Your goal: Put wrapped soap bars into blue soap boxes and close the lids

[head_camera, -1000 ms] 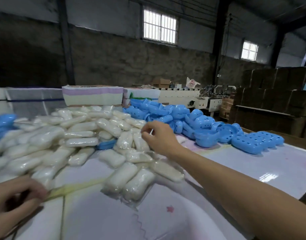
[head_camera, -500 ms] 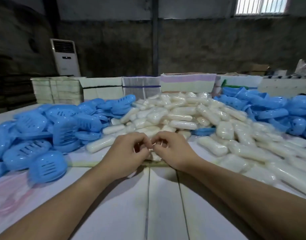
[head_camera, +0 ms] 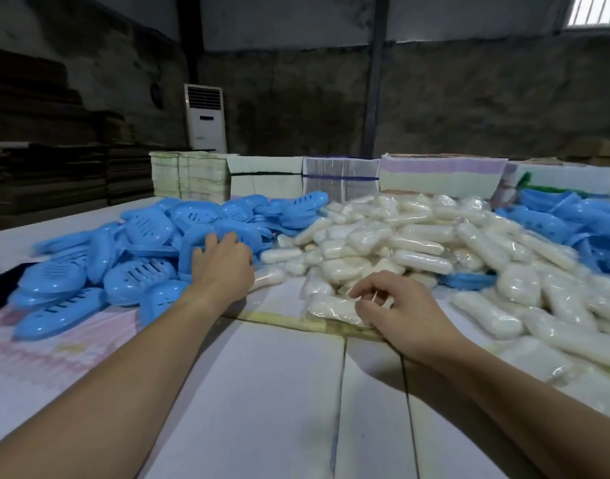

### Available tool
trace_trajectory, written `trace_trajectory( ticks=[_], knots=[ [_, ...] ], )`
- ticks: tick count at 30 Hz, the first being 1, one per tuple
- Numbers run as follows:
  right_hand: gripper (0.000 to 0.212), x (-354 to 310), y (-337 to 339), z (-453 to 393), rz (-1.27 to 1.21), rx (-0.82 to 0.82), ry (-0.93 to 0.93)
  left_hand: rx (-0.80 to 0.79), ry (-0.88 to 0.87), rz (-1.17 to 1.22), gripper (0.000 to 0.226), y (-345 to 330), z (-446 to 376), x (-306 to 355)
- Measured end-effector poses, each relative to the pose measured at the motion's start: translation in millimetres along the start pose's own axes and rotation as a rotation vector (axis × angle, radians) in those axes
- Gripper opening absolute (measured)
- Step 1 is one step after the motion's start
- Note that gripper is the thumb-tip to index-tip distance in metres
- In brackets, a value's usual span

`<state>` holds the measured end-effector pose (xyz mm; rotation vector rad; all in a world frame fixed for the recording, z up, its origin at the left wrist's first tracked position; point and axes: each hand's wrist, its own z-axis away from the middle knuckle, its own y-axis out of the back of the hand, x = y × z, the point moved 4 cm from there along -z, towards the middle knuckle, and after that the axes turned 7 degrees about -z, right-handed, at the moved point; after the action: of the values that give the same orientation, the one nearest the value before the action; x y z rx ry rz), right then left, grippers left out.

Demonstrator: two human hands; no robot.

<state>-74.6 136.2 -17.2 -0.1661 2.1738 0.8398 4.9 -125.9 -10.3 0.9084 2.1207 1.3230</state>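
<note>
Left hand point(head_camera: 224, 262) centre-left, fingers curling onto a blue soap box point(head_camera: 193, 248) — grip unclear, right hand point(head_camera: 396, 305) centre, pinching a wrapped soap bar point(head_camera: 332, 307).

Both my forearms are showing bare up to the frame edge, no sleeves coming into view. My left hand point(head_camera: 224, 267) and right hand point(head_camera: 405, 314) are wearing nothing: no gloves, rings, watch or wristband. Nails are looking short, though blurred.
</note>
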Motion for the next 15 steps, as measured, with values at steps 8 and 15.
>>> trace_trajectory(
  ticks=[8, 15],
  knots=[
    [0.020, -3, 24, 1, -0.089, 0.183, 0.002, 0.232, -0.286, 0.727, 0.002, 37, 35, 38],
    [0.017, 8, 99, -14, -0.099, 0.476, -0.100, -0.126, -0.712, 1.089, 0.008, 60, 83, 88]
  ],
)
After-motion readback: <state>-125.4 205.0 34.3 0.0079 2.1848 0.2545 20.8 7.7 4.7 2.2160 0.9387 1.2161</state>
